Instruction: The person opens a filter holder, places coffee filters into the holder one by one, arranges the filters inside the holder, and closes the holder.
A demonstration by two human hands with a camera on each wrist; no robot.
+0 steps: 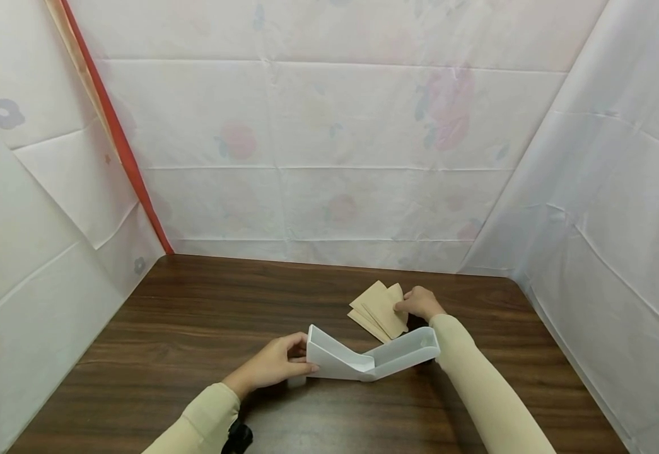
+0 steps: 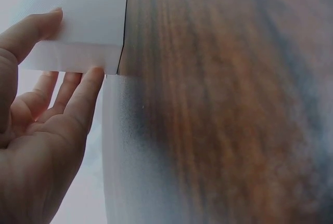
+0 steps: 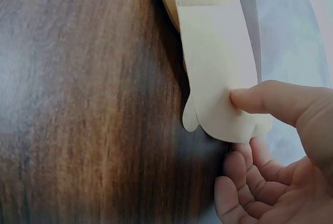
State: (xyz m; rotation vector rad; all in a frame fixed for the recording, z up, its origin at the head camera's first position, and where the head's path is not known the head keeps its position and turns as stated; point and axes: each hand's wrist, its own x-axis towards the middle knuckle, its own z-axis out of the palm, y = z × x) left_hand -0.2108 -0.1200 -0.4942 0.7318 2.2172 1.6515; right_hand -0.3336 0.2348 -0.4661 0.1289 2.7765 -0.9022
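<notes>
A white open-topped holder (image 1: 335, 362) with a V-shaped dip along its sides stands near the middle of the table. My left hand (image 1: 275, 362) holds its left end. The thumb (image 2: 44, 24) lies along one face of the holder (image 2: 93, 16), and the fingertips touch the adjoining side. Behind the holder, several flat tan papers (image 1: 379, 309) are fanned out over one another. At their right edge my right hand (image 1: 422, 302) pinches them. In the right wrist view the thumb presses on the top paper (image 3: 216, 68), which has a rounded end, and the fingers curl below the edge.
The dark wood-grain table (image 1: 204, 315) meets pale patterned sheets (image 1: 335, 126) at the back and both sides. A red strip (image 1: 119, 132) runs down the back left corner. A small black object (image 1: 238, 436) shows beside the left sleeve (image 1: 207, 416).
</notes>
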